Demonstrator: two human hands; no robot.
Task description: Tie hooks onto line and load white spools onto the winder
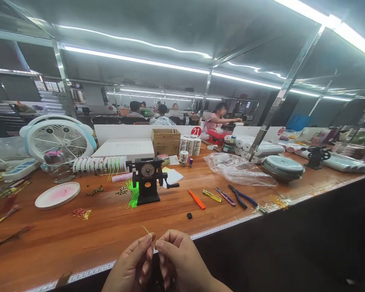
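Thin green strip (pixel 145 230) held at the bench edge; loss by dropping judged the main risk.

The strip is pinched between thumb and forefinger of the left hand (pixel 134 259), its free end pointing up and to the left. The right hand (pixel 181 257) is held just beside it, fingers curled and thumb brought in to the forefinger; whether anything is gripped there cannot be told. Both hands are held over the measuring tape (pixel 91 272) along the front edge, with a dark gap below. If the pinch were loosened, the strip could be dropped into that gap and be hard to recover. Being so slender, it could also be kinked by too hard a squeeze, or twisted by unequal pull between the fingertips.
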